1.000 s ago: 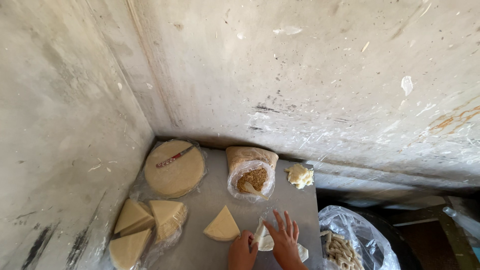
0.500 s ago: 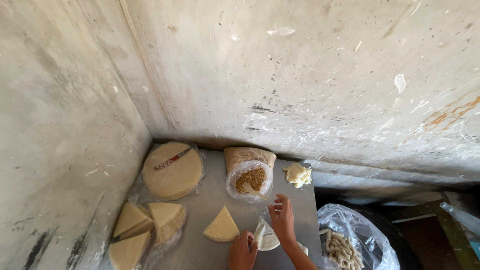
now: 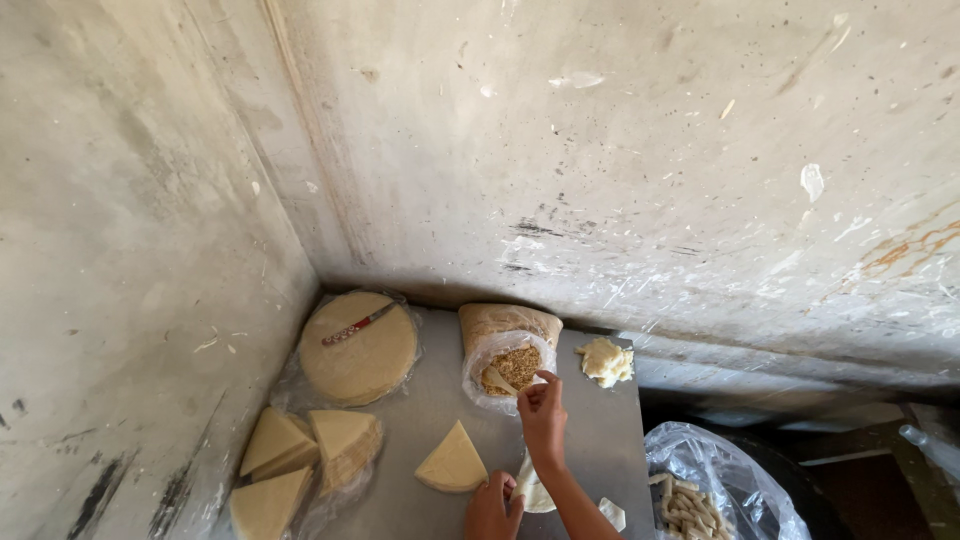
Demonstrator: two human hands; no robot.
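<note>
Filling step: my right hand (image 3: 543, 418) reaching into filling bag (image 3: 508, 362) at table's far edge, fingertips pinching together. My left hand (image 3: 492, 505) curling, holding dough piece (image 3: 532, 490) at near edge. Next needs small pinch carried back over dough.

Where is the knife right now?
In the head view, the knife lies on top of the round stack of flat dough sheets in the table's far left corner, left of the open bag of filling.
</note>
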